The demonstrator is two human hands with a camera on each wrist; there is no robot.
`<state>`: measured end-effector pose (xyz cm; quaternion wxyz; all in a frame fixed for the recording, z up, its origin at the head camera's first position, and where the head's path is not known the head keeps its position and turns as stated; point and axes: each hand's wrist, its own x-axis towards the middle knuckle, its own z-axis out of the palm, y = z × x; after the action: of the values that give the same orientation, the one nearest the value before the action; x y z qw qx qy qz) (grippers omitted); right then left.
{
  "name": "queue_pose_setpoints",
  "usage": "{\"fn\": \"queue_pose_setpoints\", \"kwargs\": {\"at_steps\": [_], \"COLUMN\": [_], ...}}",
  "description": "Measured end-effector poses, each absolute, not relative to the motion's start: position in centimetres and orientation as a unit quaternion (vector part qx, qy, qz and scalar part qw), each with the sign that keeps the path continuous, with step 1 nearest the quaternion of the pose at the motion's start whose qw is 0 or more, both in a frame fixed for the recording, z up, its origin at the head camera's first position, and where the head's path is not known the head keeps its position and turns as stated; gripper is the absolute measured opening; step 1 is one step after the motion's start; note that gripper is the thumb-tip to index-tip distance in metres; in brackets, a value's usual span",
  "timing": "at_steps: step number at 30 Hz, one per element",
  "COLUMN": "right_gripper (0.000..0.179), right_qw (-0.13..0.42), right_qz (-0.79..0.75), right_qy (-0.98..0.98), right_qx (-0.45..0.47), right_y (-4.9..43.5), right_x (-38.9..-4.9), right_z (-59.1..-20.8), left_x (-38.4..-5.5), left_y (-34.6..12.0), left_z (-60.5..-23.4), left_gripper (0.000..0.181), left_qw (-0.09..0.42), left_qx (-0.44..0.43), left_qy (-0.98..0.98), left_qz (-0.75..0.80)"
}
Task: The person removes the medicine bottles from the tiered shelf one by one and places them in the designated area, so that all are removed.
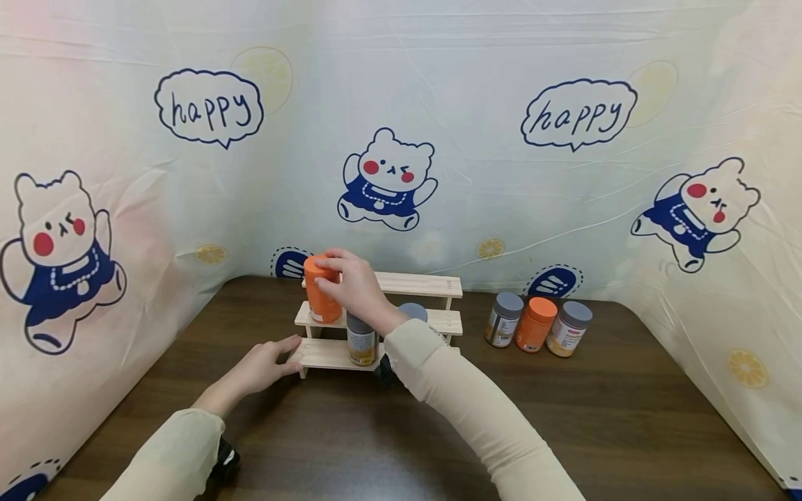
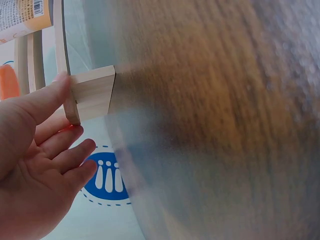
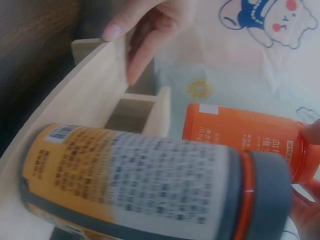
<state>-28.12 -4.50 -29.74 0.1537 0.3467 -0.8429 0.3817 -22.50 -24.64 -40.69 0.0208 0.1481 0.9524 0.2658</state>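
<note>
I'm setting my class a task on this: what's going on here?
A person's right hand holds an orange bottle at the left end of a three-step wooden rack; whether it rests on the middle step is unclear. The left hand pinches the left end of the bottom step. A gray-lidded bottle stands on that step, and another gray lid shows beyond the right arm. On the table, right of the rack, another orange bottle stands between two more gray-lidded bottles.

counter (image 1: 351, 445): dark wood grain | on it: pale three-step rack (image 1: 327, 353) | right of rack, in a row: grey-lidded jar (image 1: 504, 321), orange jar (image 1: 536, 325), second grey-lidded jar (image 1: 568, 330)
</note>
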Motion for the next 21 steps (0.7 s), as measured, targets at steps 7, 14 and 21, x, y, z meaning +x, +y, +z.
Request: {"fn": "queue_pose_setpoints", "kwargs": {"at_steps": [7,14,21], "right_gripper": [0.033,0.033,0.033], "right_qw": [0.178,0.186,0.178], "right_qz": [0.412,0.429,0.453], "right_qy": [-0.811,-0.792,-0.778], "right_qx": [0.374,0.392,0.397], "right_y": [-3.9,-3.5,-2.3], "right_x": [-27.2,-26.0,-24.6], "right_z": [-28.4,-27.3,-26.0], "left_x": [-22.4,-22.4,-22.5], "left_y": [-24.6,-24.6,-24.6], "left_z": [-40.6,-40.7,-40.7], "left_gripper": [0.060,0.060,0.060], "left_qw": [0.023,0.018,0.017], "left_qx": [0.141,0.146,0.146], "left_qy": [0.953,0.953,0.954], "left_qz": [0.268,0.265,0.263]}}
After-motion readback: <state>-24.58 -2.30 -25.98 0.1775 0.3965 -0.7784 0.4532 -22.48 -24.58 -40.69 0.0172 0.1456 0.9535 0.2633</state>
